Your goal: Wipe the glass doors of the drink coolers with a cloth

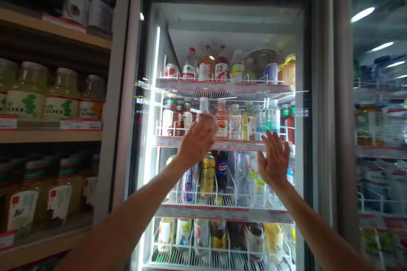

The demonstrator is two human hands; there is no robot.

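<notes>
My left hand [199,139] is raised in front of the second shelf of a lit drinks cooler. Its fingers are smeared by motion, and it partly covers a white-capped bottle [204,105]. My right hand [274,159] is held up, fingers apart with nothing in them, below a teal and white bottle [273,116]. A pink-orange drink bottle [221,119] and a yellow bottle [249,122] stand between the two hands. Below the left hand are a gold can [207,174] and a dark Pepsi bottle [222,170].
Reflections lie across the cooler front, inside a grey frame [124,93]. Shelves of juice bottles [60,97] stand at the left, with jars [76,5] above. Another glass-fronted cooler [380,127] is at the right. White wire rails [197,245] edge the shelves.
</notes>
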